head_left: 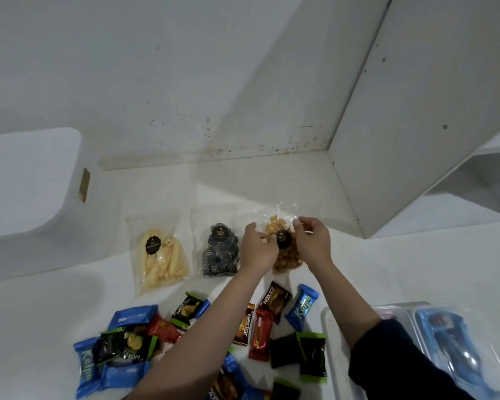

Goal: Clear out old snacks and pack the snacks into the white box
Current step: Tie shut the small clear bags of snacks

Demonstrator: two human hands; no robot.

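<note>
White box [26, 183], big, smooth plastic w/ rounded corners, sits far left on the white counter [401, 269]; its inside isn't visible from here. Clear plastic tray [410, 310] at lower right holds a blue wrapped item, shiny film over it.

Three clear flat pouches lie in a row near the back wall, each w/ a round black label: pale yellow sticks pouch [160, 255] on the left, black-and-white spiral crisps pouch [220, 251] in the middle, golden nugget pouch [283, 249] on the right, crinkly at its top.

Both hands are on the nugget pouch: left hand [256, 248] w/ fingers curled, pinching its left edge; right hand [312, 241] pinching the right top edge, fingers bent.

Small glossy foil packets [185, 327] lie scattered nearer the person, approx. a loose pile: blue, red, black-green, brown, some overlapping. None of the snacks can be seen in the box.
</note>
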